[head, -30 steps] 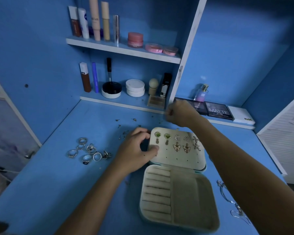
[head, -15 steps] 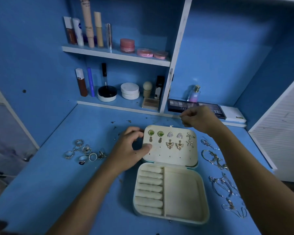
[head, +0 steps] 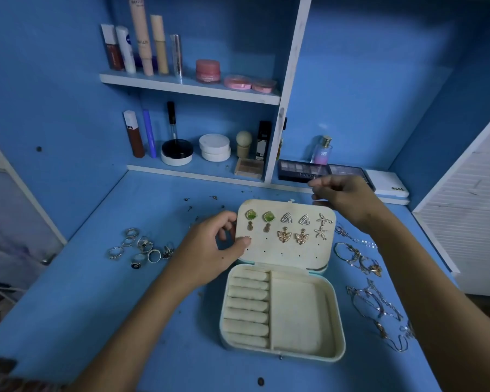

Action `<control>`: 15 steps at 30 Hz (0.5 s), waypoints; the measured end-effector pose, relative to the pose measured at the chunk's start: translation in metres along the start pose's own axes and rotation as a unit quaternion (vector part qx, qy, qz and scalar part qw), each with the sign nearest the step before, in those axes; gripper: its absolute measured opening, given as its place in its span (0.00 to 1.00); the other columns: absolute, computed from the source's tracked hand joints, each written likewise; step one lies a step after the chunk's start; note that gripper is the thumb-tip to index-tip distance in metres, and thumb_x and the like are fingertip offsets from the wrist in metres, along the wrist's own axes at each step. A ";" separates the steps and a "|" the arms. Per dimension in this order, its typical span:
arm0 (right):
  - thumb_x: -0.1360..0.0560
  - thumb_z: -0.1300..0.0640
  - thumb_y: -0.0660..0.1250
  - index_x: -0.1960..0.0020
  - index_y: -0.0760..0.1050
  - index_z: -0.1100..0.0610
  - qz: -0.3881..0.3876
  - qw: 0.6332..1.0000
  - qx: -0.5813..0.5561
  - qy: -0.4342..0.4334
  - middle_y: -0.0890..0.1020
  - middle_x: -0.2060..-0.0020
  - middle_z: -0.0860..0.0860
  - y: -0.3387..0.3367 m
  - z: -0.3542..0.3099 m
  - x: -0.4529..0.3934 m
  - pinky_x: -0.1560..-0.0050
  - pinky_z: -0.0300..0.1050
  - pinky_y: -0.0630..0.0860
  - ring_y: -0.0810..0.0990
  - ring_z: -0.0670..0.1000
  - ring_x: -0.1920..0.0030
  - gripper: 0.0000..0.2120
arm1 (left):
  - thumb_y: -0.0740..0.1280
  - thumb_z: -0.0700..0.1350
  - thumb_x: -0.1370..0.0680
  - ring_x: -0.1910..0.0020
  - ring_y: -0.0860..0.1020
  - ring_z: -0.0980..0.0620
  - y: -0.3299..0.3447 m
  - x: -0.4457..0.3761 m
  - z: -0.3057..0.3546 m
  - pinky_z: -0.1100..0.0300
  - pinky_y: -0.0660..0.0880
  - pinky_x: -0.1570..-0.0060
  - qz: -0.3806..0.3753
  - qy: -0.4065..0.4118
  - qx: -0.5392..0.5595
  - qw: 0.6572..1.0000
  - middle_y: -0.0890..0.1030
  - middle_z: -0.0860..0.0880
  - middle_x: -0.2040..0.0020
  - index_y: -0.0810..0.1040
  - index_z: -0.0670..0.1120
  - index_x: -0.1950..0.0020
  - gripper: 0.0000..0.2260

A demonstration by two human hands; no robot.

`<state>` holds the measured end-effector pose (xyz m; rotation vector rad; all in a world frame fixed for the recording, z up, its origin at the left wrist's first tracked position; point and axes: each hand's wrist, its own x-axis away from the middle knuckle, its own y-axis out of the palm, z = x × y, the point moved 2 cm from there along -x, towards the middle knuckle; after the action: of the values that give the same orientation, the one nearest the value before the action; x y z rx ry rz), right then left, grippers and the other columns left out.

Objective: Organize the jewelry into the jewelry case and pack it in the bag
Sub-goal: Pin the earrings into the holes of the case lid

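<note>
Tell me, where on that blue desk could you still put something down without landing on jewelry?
Bare desk lies near-left, between the rings and the front edge, and also in front of the jewelry case. The case's right compartment is empty too. It is crowded right of the case, where the necklaces and bangles sprawl, and behind the left hand, where small earring backs are scattered.

Left hand [head: 210, 247] grips the open jewelry case [head: 283, 312] lid; right hand [head: 340, 196] hovers behind.

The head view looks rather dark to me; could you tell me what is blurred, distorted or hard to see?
In the head view, light is dim and blue-tinted; the right hand is motion-blurred at its fingertips; wide-angle distortion bows the shelf upright; the jewelry case and earrings are sharp.
</note>
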<state>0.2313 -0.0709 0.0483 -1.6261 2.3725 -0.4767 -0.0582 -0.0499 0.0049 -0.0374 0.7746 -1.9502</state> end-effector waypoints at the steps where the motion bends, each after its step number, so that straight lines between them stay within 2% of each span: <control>1: 0.20 0.63 0.67 0.47 0.82 0.58 -0.004 1.000 -0.006 0.000 0.84 0.53 0.58 0.001 -0.001 0.002 0.54 0.34 0.81 0.84 0.51 0.54 0.06 | 0.72 0.51 0.25 0.55 0.74 0.53 0.000 0.002 0.001 0.60 0.72 0.55 0.005 0.011 -0.002 1.000 0.76 0.59 0.58 0.77 0.54 0.51 0.06; 4: 0.20 0.63 0.67 0.46 0.82 0.57 -0.025 1.000 -0.014 -0.002 0.85 0.51 0.58 0.005 -0.004 0.010 0.52 0.35 0.81 0.85 0.50 0.52 0.06 | 0.72 0.51 0.27 0.57 0.74 0.52 0.000 0.010 0.007 0.65 0.72 0.57 0.031 0.046 0.004 0.998 0.77 0.61 0.59 0.76 0.57 0.54 0.06; 6: 0.20 0.62 0.67 0.47 0.83 0.56 -0.043 0.999 -0.012 -0.008 0.85 0.50 0.58 0.008 -0.006 0.015 0.48 0.38 0.81 0.85 0.50 0.50 0.07 | 0.75 0.47 0.27 0.57 0.75 0.54 -0.001 0.016 0.011 0.70 0.70 0.57 0.046 0.066 0.005 0.997 0.77 0.63 0.59 0.74 0.59 0.54 0.11; 10: 0.20 0.64 0.67 0.51 0.83 0.57 -0.078 0.997 -0.007 -0.020 0.84 0.48 0.59 0.018 -0.014 0.026 0.50 0.37 0.81 0.85 0.51 0.49 0.07 | 0.78 0.41 0.29 0.62 0.75 0.61 -0.003 0.028 0.010 0.74 0.67 0.61 0.067 0.088 -0.001 0.994 0.78 0.60 0.60 0.78 0.48 0.55 0.10; 12: 0.21 0.66 0.67 0.51 0.83 0.58 -0.102 0.994 0.008 -0.030 0.85 0.51 0.60 0.025 -0.019 0.032 0.51 0.36 0.81 0.84 0.50 0.52 0.07 | 0.77 0.45 0.30 0.62 0.76 0.60 -0.003 0.033 0.008 0.72 0.68 0.62 0.067 0.100 -0.007 0.993 0.79 0.56 0.61 0.79 0.47 0.57 0.08; 15: 0.23 0.68 0.68 0.52 0.84 0.58 -0.146 0.989 0.016 -0.027 0.86 0.59 0.57 0.036 -0.024 0.038 0.50 0.40 0.82 0.84 0.50 0.56 0.09 | 0.70 0.47 0.32 0.58 0.77 0.55 -0.002 0.038 0.004 0.58 0.73 0.58 0.060 0.127 -0.031 0.990 0.79 0.55 0.60 0.77 0.49 0.58 0.06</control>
<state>0.1778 -0.0911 0.0561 -1.9547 2.0850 -0.5114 -0.0781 -0.0823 -0.0024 0.2198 0.9815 -1.8366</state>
